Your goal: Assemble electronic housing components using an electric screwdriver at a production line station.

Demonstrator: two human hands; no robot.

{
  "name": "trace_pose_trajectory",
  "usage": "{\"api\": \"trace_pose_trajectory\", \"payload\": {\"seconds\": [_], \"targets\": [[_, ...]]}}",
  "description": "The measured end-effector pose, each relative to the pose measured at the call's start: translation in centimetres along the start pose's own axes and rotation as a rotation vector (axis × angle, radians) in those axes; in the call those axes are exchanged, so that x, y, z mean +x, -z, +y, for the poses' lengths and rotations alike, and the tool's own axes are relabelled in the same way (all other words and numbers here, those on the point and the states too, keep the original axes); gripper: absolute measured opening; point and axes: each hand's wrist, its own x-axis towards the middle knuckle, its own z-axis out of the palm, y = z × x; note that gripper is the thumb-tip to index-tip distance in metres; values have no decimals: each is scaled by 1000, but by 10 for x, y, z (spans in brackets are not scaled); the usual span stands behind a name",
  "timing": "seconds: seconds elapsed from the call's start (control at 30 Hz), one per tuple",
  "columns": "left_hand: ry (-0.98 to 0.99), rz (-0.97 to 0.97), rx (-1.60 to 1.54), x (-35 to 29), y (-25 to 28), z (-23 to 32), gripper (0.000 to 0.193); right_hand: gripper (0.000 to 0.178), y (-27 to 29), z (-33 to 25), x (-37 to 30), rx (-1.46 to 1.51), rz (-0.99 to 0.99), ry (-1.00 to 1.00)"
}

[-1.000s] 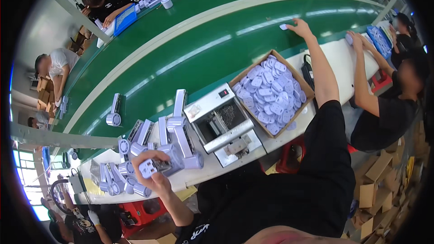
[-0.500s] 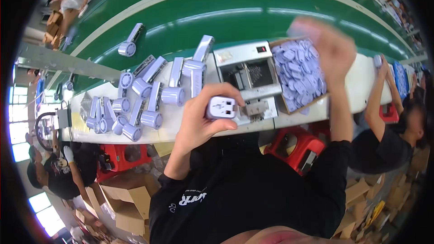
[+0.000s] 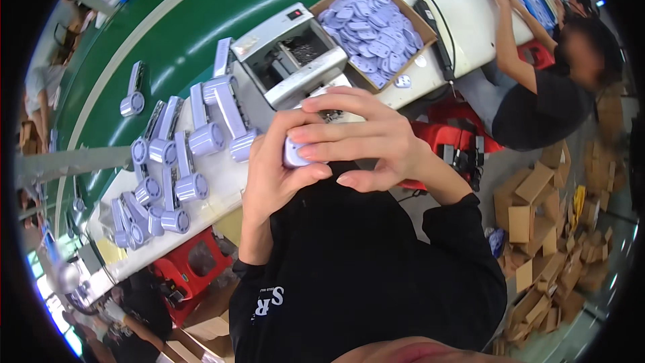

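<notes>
My left hand (image 3: 269,171) is closed around a small lilac plastic housing (image 3: 293,154), in front of my chest at the table edge. My right hand (image 3: 376,138) reaches across it, fingers bent over the housing's top and touching it, the thumb lower and apart. Any small piece under those fingers is hidden. Beyond my hands stands a grey metal box machine (image 3: 282,47) with a red switch and an open hollow holding small dark parts. Next to it, a cardboard box (image 3: 424,35) is heaped with flat lilac plastic pieces (image 3: 369,23).
Several lilac devices with round heads (image 3: 205,138) lie on the white table (image 3: 208,212) to the left. A black corded tool (image 3: 433,33) lies right of the box. Red stools (image 3: 440,138) stand below. A co-worker (image 3: 544,87) sits at the right.
My right hand has come from above the box of pieces, with a lilac piece in it, down onto the housing in my left hand. The whole view has turned.
</notes>
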Motion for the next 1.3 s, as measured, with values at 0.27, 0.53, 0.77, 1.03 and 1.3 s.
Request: {"api": "trace_pose_trajectory", "payload": {"seconds": [0.27,0.53,0.77,1.03,1.3], "targets": [[-68,350,-261,-36,-9,-45,46,32,93,148,-112,-579,393,-1027],[-63,478,-164,-59,-9,-73,51,38,117,217,-175,-973,-263,-1134],[-180,593,-243,-71,-10,-82,44,40,133,178,-169,104,719,-1172],[-175,543,-170,-59,-25,-84,51,71,62,23,-40,708,855,-622],[-241,535,-271,-48,-22,-102,39,84,-50,31,13,770,694,-418]]}}
